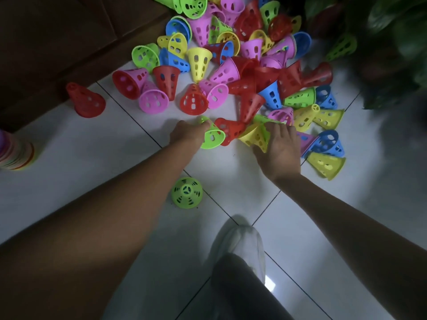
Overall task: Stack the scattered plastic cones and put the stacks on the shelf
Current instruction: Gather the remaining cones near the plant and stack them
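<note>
Fingers of my left hand (188,132) pinch one green cone (211,135), my right hand (278,146) clamps one yellow cone (254,135), both perforated plastic, near a many-coloured pile (231,65).

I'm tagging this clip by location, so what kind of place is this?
Probably an indoor room in a home or playroom: a glossy white tiled floor, dark wooden furniture at the wall, and a leafy plant beside the cone pile.

left hand (188,132) grips green cone (212,136) | right hand (278,148) grips yellow cone (254,135)
</note>
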A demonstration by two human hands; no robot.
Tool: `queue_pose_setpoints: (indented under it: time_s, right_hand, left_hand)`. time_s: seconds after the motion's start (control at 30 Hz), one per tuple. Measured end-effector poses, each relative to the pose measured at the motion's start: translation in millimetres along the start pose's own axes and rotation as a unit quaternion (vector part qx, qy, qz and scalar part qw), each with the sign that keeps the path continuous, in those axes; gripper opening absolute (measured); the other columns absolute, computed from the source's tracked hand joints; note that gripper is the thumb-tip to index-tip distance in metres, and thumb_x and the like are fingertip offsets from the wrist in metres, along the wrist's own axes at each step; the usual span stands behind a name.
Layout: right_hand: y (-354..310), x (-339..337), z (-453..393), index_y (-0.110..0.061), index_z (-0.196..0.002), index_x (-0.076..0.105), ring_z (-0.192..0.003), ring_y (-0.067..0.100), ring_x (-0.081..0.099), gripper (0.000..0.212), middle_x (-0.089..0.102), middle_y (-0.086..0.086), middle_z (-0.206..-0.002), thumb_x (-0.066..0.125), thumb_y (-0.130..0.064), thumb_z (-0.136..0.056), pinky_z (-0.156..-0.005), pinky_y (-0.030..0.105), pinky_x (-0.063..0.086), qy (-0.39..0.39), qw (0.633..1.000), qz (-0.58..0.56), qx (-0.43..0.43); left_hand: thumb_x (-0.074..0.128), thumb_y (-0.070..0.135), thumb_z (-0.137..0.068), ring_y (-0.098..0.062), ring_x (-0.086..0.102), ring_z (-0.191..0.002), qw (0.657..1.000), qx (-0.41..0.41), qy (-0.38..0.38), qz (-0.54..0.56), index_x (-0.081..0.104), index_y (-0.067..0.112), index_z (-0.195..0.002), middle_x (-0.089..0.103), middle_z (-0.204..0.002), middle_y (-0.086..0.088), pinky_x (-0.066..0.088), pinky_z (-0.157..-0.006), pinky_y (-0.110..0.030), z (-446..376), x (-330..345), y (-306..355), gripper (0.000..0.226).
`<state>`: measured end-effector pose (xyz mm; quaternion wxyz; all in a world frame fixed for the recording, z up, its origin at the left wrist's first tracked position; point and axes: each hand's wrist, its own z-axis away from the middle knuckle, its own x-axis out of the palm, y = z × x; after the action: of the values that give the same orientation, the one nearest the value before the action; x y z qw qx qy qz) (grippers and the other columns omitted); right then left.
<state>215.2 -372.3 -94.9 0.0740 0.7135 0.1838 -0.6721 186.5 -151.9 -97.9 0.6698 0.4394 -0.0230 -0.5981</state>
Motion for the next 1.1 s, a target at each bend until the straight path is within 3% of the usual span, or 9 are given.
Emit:
queue_pose_setpoints:
  time_s: [0.23, 0.37, 0.47, 0.57, 0.7, 0.8, 0.93, 1.0, 1.1]
  right_hand:
    - [-1.4, 16.8, -5.2, -0.004, -0.128, 0.054, -0.11, 0.036, 0.051, 0.053, 0.066, 0.016, -0.113, 0.064, -0.036, -0.087, -0.096, 0.047, 0.031, 0.008, 0.997, 0.073, -0.038]
    - [-4.7, 22.1, -0.4, -0.003, -0.125, 0.054, -0.098, 0.035, 0.053, 0.05, 0.067, 0.017, -0.097, 0.064, -0.035, -0.088, -0.086, 0.044, 0.03, 0.024, 0.997, 0.071, -0.035]
    - [-8.8, 19.0, 6.3, -0.004, -0.127, 0.054, -0.097, 0.034, 0.054, 0.053, 0.067, 0.015, -0.097, 0.067, -0.034, -0.086, -0.085, 0.042, 0.028, 0.025, 0.997, 0.071, -0.024]
    - [-13.1, 11.2, 18.3, -0.004, -0.124, 0.055, -0.101, 0.035, 0.055, 0.053, 0.068, 0.015, -0.101, 0.068, -0.039, -0.086, -0.088, 0.043, 0.029, 0.033, 0.998, 0.052, 0.006]
    - [-25.4, -0.6, 41.9, -0.009, -0.133, 0.052, -0.113, 0.034, 0.052, 0.056, 0.064, 0.01, -0.119, 0.064, -0.044, -0.091, -0.094, 0.045, 0.035, 0.037, 0.994, -0.076, 0.066]
    - [-41.7, -7.2, 62.9, -0.017, -0.136, 0.049, -0.112, 0.028, 0.053, 0.055, 0.062, 0.002, -0.121, 0.068, -0.041, -0.09, -0.093, 0.04, 0.033, 0.027, 0.975, -0.192, 0.11]
    - [-66.1, -16.9, 80.5, -0.024, -0.134, 0.05, -0.11, 0.017, 0.058, 0.051, 0.063, -0.005, -0.118, 0.072, -0.037, -0.09, -0.095, 0.032, 0.037, 0.006, 0.938, -0.322, 0.129]
    - [-75.2, -22.8, 85.2, -0.026, -0.136, 0.052, -0.107, 0.011, 0.059, 0.051, 0.062, -0.009, -0.12, 0.073, -0.031, -0.09, -0.094, 0.028, 0.046, -0.011, 0.913, -0.387, 0.126]
    - [-81.8, -25.9, 88.0, -0.025, -0.139, 0.052, -0.107, 0.01, 0.059, 0.052, 0.06, -0.009, -0.124, 0.072, -0.029, -0.092, -0.093, 0.024, 0.049, -0.021, 0.911, -0.394, 0.12]
  left_hand:
    - [0.078, 0.061, -0.075, -0.031, 0.068, -0.109, 0.994, 0.009, -0.056, -0.094, 0.057, 0.004, -0.134, 0.067, -0.125, -0.016, 0.058, -0.088, -0.036, 8.2, 3.2, 10.8, 0.084]
    - [0.084, 0.046, -0.056, -0.032, 0.073, -0.094, 0.994, -0.04, -0.099, -0.023, 0.066, 0.005, -0.118, 0.072, -0.112, -0.017, 0.062, -0.083, -0.045, 17.2, 0.1, 0.1, 0.076]
    - [0.083, 0.035, -0.069, -0.031, 0.072, -0.086, 0.994, -0.035, -0.101, -0.026, 0.066, 0.006, -0.097, 0.072, -0.097, -0.017, 0.062, -0.08, -0.044, 25.2, -4.0, -11.2, 0.044]
    - [0.08, 0.031, -0.075, -0.029, 0.072, -0.084, 0.995, -0.021, -0.093, -0.026, 0.069, 0.004, -0.1, 0.072, -0.094, -0.014, 0.062, -0.081, -0.042, 32.0, -9.8, -21.8, 0.038]
    - [0.079, 0.037, -0.053, -0.028, 0.074, -0.083, 0.994, -0.012, -0.112, 0.008, 0.072, 0.004, -0.094, 0.075, -0.094, -0.016, 0.062, -0.082, -0.048, 44.2, -30.9, -23.1, 0.053]
    - [0.072, 0.048, -0.038, -0.026, 0.075, -0.08, 0.996, 0.04, -0.063, 0.048, 0.076, 0.006, -0.084, 0.076, -0.081, -0.011, 0.062, -0.078, -0.049, 50.3, -49.4, -23.1, 0.062]
    - [0.065, 0.036, -0.061, -0.02, 0.07, -0.072, 0.987, 0.146, 0.021, 0.065, 0.073, 0.022, -0.071, 0.073, -0.073, -0.003, 0.059, -0.077, -0.04, 73.5, -78.8, -22.5, 0.019]
    - [0.065, 0.031, -0.069, -0.023, 0.073, -0.071, 0.979, 0.175, 0.042, 0.094, 0.073, 0.024, -0.075, 0.071, -0.072, 0.001, 0.061, -0.078, -0.041, 85.4, -87.7, -34.5, 0.012]
    - [0.07, 0.028, -0.083, -0.016, 0.069, -0.076, 0.979, 0.188, 0.076, 0.026, 0.073, 0.022, -0.085, 0.069, -0.074, 0.009, 0.054, -0.074, -0.025, 97.0, -87.7, -53.5, 0.007]
